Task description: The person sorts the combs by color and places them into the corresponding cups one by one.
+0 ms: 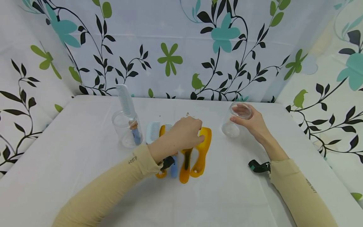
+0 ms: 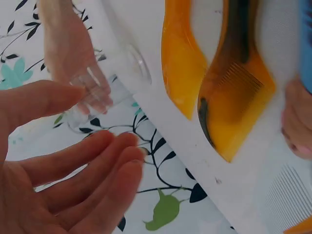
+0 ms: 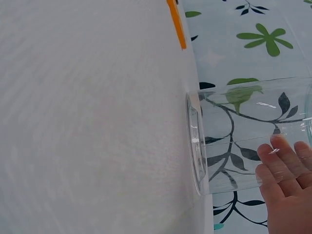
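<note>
My left hand (image 1: 184, 134) hovers over a row of combs, its fingers loosely bent with nothing between them. Below it lie a translucent orange comb with a dark streak (image 2: 239, 97), a plain orange comb (image 1: 202, 157) whose teeth are hidden, and a light blue comb (image 1: 153, 132). Partly covered by the hand is a blue handle (image 1: 174, 168); its brownish end (image 2: 297, 117) shows in the left wrist view. On the right, my right hand (image 1: 253, 124) grips a clear jar (image 3: 229, 146) near its rim. Nothing is visible inside that jar.
A second clear jar (image 1: 122, 137) stands at left on the white table (image 1: 71, 157). It holds a pale blue comb (image 1: 126, 101) and a blue-handled item (image 1: 136, 135). Patterned curtains (image 1: 170, 28) border the back and sides. Black straps (image 1: 258, 166) sit at the wrists.
</note>
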`<state>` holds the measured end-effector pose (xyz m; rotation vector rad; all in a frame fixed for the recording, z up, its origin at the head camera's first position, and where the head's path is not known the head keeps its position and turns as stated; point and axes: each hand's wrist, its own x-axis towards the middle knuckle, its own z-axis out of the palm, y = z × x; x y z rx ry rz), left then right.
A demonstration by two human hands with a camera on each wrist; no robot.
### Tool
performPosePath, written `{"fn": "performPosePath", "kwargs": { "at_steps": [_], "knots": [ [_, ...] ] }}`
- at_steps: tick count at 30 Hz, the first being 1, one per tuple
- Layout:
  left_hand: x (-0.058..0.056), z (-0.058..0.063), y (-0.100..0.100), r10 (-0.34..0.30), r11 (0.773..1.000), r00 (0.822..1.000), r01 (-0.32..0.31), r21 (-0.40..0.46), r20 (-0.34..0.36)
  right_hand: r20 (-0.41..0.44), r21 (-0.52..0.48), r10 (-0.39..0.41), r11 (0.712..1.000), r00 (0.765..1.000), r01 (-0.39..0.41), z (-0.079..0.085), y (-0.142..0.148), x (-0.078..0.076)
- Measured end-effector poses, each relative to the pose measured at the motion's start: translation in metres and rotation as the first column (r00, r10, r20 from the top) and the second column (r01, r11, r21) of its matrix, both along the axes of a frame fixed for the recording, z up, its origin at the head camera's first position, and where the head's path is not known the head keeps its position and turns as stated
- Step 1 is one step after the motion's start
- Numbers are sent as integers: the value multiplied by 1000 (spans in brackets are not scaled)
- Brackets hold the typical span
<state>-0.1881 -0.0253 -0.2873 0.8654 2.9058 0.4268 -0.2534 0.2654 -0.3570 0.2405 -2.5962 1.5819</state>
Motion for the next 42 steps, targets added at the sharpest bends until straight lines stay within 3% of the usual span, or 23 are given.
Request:
{"fn": "performPosePath", "kwargs": {
  "at_steps": [4, 12, 18, 23, 34, 42],
  "knots": [
    [-7, -3, 21, -24, 994, 999, 28, -104, 44, 1, 12, -4, 1000, 1000, 4, 1, 3, 0],
    [-20, -14, 57, -25, 973, 1000, 23, -229, -4, -12, 12, -6, 1000, 1000, 7, 1, 5, -2],
    [-25, -22, 75, -21, 918, 998, -2, -395, -53, -18, 12, -10, 1000, 1000, 10, 0, 5, -4],
    [-27, -30, 81, -11, 886, 998, -15, -463, -55, -15, 11, -10, 1000, 1000, 10, 0, 4, -6],
    [-27, -34, 83, 14, 884, 997, -47, -465, -74, -18, 8, 1, 1000, 1000, -1, 0, 4, -9],
    [-32, -37, 85, 33, 917, 999, -45, -396, -36, -16, 8, 3, 1000, 1000, -2, 1, 4, -9]
  ]
}}
